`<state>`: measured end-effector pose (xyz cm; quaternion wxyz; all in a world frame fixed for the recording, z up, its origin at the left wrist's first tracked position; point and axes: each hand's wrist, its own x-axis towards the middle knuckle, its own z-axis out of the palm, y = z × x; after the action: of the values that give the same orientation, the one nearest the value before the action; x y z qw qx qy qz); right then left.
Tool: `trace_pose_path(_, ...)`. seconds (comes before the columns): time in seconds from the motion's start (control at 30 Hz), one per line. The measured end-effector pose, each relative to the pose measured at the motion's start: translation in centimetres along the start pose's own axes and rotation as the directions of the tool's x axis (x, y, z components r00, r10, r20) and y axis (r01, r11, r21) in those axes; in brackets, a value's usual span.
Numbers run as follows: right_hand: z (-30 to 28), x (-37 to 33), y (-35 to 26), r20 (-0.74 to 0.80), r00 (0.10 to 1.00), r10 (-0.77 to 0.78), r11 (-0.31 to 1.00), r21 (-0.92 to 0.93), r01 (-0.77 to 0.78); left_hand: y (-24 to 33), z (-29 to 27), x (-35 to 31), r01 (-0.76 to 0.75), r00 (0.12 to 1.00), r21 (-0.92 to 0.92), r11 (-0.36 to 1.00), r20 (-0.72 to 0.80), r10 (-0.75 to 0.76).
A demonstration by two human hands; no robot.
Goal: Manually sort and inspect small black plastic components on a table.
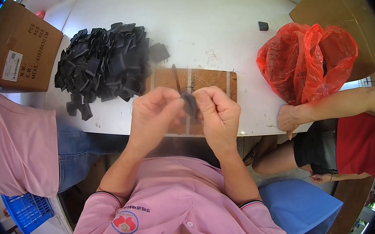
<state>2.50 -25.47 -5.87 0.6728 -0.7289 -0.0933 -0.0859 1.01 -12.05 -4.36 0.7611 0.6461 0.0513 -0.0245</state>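
Between my two hands, in front of my chest, is a small black fabric-like piece (189, 104). A thin dark strip (176, 77) sticks up from it, away from me. My left hand (155, 112) pinches the piece's left side with thumb and fingers. On its other side my right hand (219, 116) grips it, thumb on top and fingers curled under. Below the hands lies a brown cardboard sheet (221, 81) with pale tape strips. A large heap of black flat pieces (111, 63) stands to the left, one loose piece (159, 53) at its edge.
A red plastic bag (289, 59) stands at the far right of the white table (197, 22), near a small black piece (263, 26). A cardboard box (25, 49) sits at left. One person is close at left; another's hand (290, 121) rests on the table's right edge.
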Motion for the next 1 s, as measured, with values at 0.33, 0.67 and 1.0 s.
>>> trace_pose_path(0.33,1.0,-0.2,-0.2,-0.012,0.936,-0.352,0.883,-0.336,0.328,-1.7,0.7,-0.4,-0.192,0.963,0.391,0.900,-0.102,0.249)
trace_pose_path(0.67,1.9,-0.4,1.1,0.014,0.914,-0.405,0.736,-0.588,0.335,-1.0,-1.1,0.7,0.151,0.976,-0.449,0.880,-0.072,-0.204)
trace_pose_path(1.0,0.5,0.5,0.2,0.538,0.712,0.451,0.237,0.697,-0.677,-1.5,1.3,-0.7,-0.239,0.889,0.389,0.890,-0.281,0.362)
